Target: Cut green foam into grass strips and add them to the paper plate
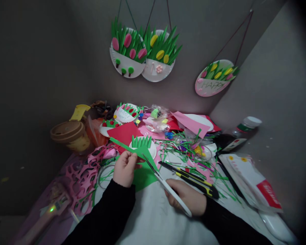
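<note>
My left hand point(124, 167) is closed on a sheet of green paper point(142, 174), pinching it near a long green strip that sticks out to the upper left. My right hand point(187, 197) grips white-handled scissors point(165, 185); their blades point up-left into the green sheet. A green paper grass fringe point(141, 141) stands on a white paper plate point(153, 149) just beyond the hands. Both forearms wear black sleeves.
A yellow-and-black utility knife point(193, 178) lies right of the scissors among green paper scraps point(183, 146). Pink cut-out foam point(83, 173) and a glue gun point(56, 204) lie left. Stacked pots point(67, 132) stand at back left, a bottle point(241, 131) at right. Finished plate crafts point(142, 51) hang on the wall.
</note>
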Tool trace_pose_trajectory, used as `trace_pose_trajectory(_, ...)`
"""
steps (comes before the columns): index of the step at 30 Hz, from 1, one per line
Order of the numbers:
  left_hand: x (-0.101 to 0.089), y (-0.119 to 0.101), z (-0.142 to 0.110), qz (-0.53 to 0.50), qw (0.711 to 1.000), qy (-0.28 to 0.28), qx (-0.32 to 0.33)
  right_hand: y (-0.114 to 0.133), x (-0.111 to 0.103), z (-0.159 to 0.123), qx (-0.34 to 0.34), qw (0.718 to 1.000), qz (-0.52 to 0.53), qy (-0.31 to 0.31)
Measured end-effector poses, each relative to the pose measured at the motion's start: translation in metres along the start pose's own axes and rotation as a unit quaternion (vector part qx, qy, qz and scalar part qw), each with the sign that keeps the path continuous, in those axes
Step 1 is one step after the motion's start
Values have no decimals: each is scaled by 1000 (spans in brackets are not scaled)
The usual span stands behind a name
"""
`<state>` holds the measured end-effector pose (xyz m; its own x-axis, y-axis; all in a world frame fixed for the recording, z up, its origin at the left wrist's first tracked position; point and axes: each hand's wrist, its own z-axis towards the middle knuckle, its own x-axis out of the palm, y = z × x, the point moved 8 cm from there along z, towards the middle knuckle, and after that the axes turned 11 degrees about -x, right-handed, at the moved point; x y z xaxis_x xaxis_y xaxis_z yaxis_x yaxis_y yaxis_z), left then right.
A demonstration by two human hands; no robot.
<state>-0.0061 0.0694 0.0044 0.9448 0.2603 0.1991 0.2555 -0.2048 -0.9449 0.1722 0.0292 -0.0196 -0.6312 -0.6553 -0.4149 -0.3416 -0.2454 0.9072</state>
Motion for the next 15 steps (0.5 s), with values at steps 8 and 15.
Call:
trace_pose_trajectory(8,0,1,1,0,1000,2,-3,-1,0,0,0,1000,-1,11)
trace_pose_trajectory(15,0,-1,1,11,1000,1,-1,-1,1,0,2,1000,11,19)
